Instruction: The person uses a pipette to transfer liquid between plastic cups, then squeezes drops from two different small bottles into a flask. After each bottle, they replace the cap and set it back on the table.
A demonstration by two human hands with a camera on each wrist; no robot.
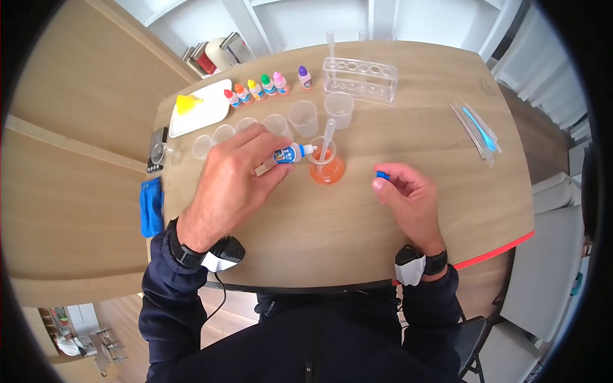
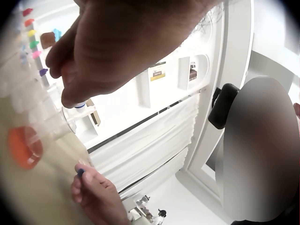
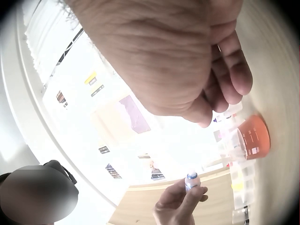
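My left hand (image 1: pixel 233 179) grips a small dropper bottle (image 1: pixel 288 154) with a blue label, tipped sideways, its white nozzle at the mouth of a flask (image 1: pixel 327 171) of orange liquid. A clear pipette (image 1: pixel 328 135) leans in that flask. Between thumb and forefinger, my right hand (image 1: pixel 412 201) pinches a small blue cap (image 1: pixel 382 175), to the right of the flask. The left wrist view shows the orange flask (image 2: pixel 26 147) at the left and the cap (image 2: pixel 81 172) in the right hand (image 2: pixel 101 194). In the right wrist view the bottle (image 3: pixel 191 181) is upright in the left hand (image 3: pixel 178 204).
Behind the flask stand several clear cups (image 1: pixel 302 119), a row of coloured dropper bottles (image 1: pixel 255 89) and a test tube rack (image 1: pixel 359 81). A white tray (image 1: pixel 211 115) with a yellow funnel (image 1: pixel 186 104) lies back left. Wrapped utensils (image 1: pixel 476 131) lie at the right; a blue cloth (image 1: pixel 151 207) at the left edge.
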